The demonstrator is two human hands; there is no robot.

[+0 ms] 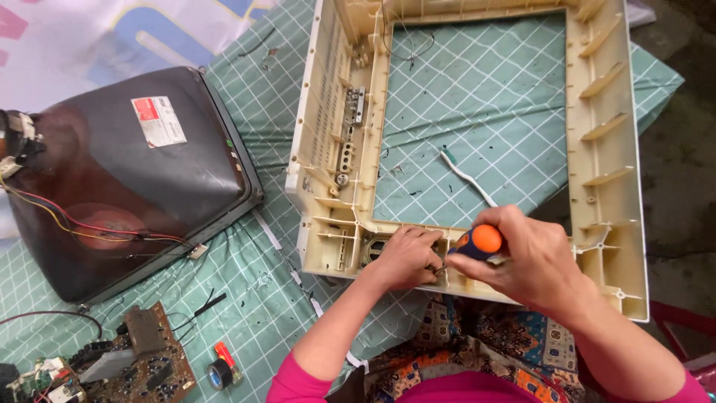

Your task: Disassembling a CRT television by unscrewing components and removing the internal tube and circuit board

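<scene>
A cream plastic television front frame (321,134) lies face down on a green checked cloth. My left hand (406,257) rests with fingers curled on the frame's near edge, beside a round speaker opening (375,248). My right hand (526,261) grips a screwdriver with an orange and blue handle (479,242), whose tip points left into the frame next to my left fingers. What the tip touches is hidden by my hands.
A dark picture tube (127,179) with coloured wires lies at the left. A circuit board (142,358), a roll of black tape (218,375) and a small red tool (225,354) lie at the lower left. A white toothbrush (466,177) lies inside the frame.
</scene>
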